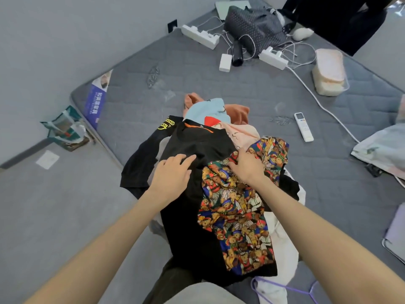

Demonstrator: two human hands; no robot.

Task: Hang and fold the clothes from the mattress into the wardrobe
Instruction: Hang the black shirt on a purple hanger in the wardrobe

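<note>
left hand (173, 173) lies flat on the black shirt (190, 227); right hand (248, 166) grips the bear-print garment (236, 216)

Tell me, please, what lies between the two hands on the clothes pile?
In the head view, black garment fabric lies between the left hand and the right hand; the bear-print garment begins at the right hand.

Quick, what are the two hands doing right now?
Left hand: open, fingers resting flat on the black fabric.
Right hand: closed, gripping the bear-print fabric.
</note>
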